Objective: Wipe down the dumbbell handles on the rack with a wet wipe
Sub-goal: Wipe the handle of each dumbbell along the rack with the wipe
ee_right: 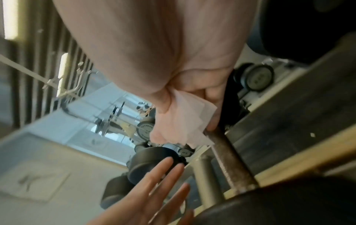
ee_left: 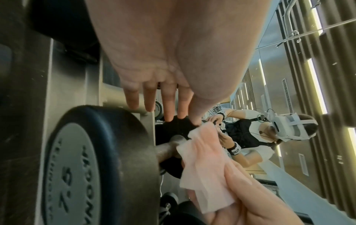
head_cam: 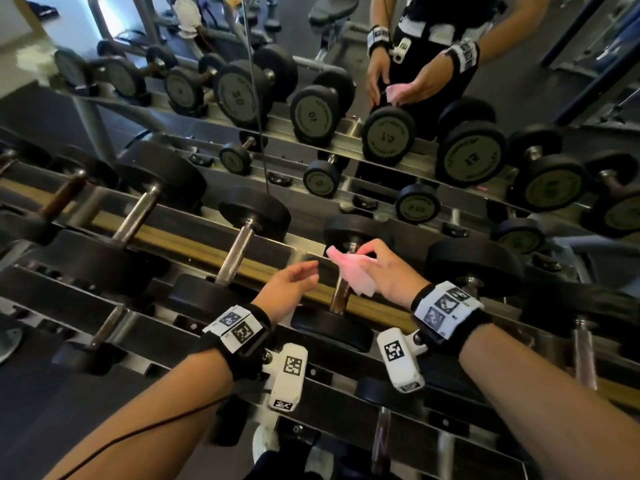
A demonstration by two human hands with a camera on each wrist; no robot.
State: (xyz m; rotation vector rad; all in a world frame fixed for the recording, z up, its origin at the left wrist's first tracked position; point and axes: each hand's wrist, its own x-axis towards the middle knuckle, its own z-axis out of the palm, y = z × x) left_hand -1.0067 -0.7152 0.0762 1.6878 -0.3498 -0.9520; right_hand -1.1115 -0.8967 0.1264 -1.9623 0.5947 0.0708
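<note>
My right hand (head_cam: 377, 268) grips a pale pink wet wipe (head_cam: 349, 270) and holds it against the upper part of a steel dumbbell handle (head_cam: 341, 296) on the rack. The left wrist view shows the wipe (ee_left: 204, 167) draped over the handle (ee_left: 165, 150) beside a black weight head marked 7.5 (ee_left: 77, 167). In the right wrist view the wipe (ee_right: 181, 120) is bunched in the palm above the handle (ee_right: 229, 161). My left hand (head_cam: 294, 282) hovers just left of that handle, fingers straight and apart, holding nothing.
Several black dumbbells lie across the tilted steel rack (head_cam: 242, 268), one with a bare handle (head_cam: 239, 252) left of my hands. A wall mirror (head_cam: 415, 46) behind the rack reflects the dumbbells and me. Lower tiers (head_cam: 381, 431) hold more weights.
</note>
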